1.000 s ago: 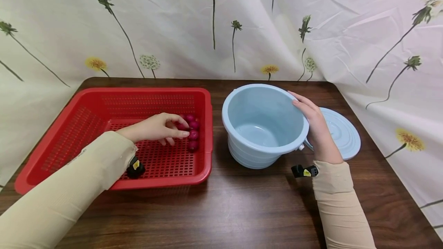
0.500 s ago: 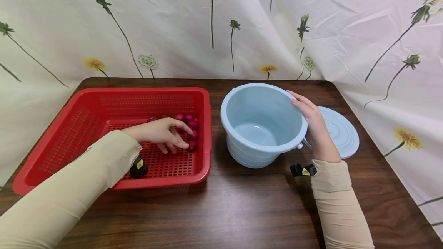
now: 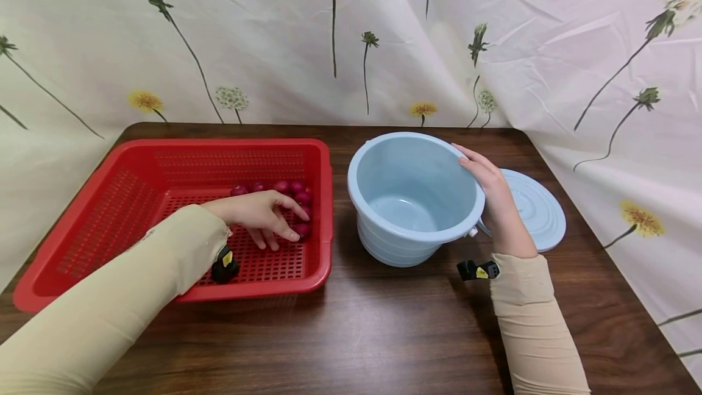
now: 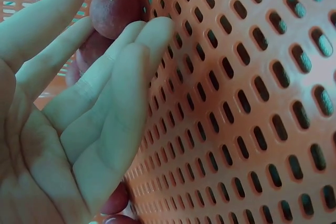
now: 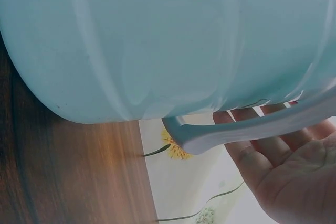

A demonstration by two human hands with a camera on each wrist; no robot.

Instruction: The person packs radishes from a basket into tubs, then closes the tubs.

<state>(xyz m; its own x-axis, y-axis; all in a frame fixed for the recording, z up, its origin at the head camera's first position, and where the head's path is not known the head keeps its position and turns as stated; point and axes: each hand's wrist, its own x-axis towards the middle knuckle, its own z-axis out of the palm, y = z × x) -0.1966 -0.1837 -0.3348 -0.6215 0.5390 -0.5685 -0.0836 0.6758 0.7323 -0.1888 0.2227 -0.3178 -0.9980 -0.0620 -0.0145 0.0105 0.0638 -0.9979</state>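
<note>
My left hand (image 3: 260, 215) reaches down into the red basket (image 3: 323, 212), palm inward. Its fingers are spread and slightly bent beside several round red radishes along the right wall. In the left wrist view, a radish (image 4: 114, 11) with a cropped green top sits just beyond the fingertips. Whether any finger touches one is unclear. My right hand (image 3: 493, 191) holds the light blue bucket (image 3: 397, 249) at its right rim, with the thumb over the edge. In the right wrist view, the other fingers lie against the outer wall, behind the bucket's handle (image 5: 247, 129).
A light blue lid (image 3: 540, 212) lies on the brown wooden table (image 3: 378, 334) to the right of the bucket. More radishes (image 3: 239, 190) line the basket floor behind my left hand. A white floral cloth (image 3: 274, 35) hangs behind the table.
My left hand has shifted a little nearer and its fingers have spread, uncovering radishes behind it. My right hand stays on the bucket, and the head view has drifted slightly.
</note>
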